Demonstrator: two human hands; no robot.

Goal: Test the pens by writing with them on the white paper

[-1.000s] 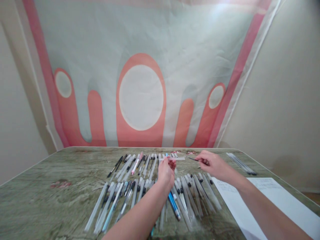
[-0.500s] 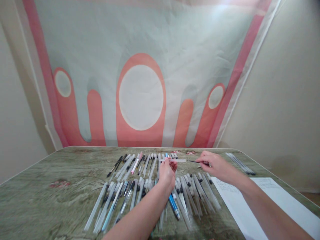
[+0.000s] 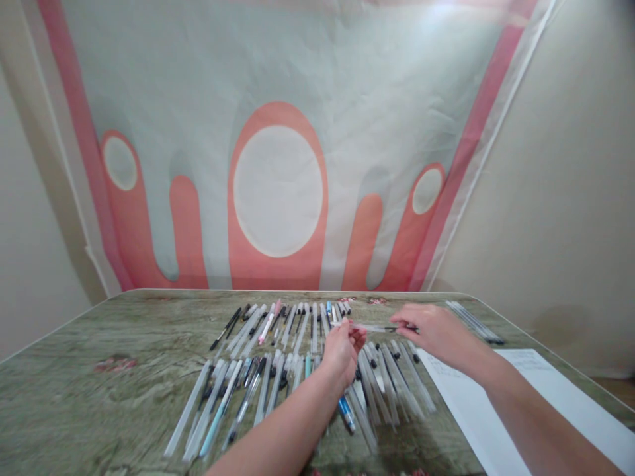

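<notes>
My left hand [image 3: 343, 350] is closed on a clear pen barrel [image 3: 372, 327], which lies nearly level above the table. At its right end, my right hand [image 3: 434, 334] pinches a thin dark pen refill [image 3: 405, 327]. The refill now meets the barrel's end; how deep it sits inside is too small to tell. Beneath and left of my left hand lies a near row of clear pens [image 3: 268, 387], with a blue pen [image 3: 346, 414] partly hidden by my wrist. Behind it is a far row of pens [image 3: 300, 327], including a pink-and-white pen [image 3: 266, 328].
White paper sheets with handwriting [image 3: 540, 390] lie under my right forearm. Several thin refills [image 3: 473, 322] rest at the table's far right. A wood-patterned tabletop [image 3: 74, 403] reaches back to a printed cloth [image 3: 278, 66].
My left hand and the barrel have shifted right, closing the gap to the refill. My right hand has barely moved. The camera view has tilted slightly.
</notes>
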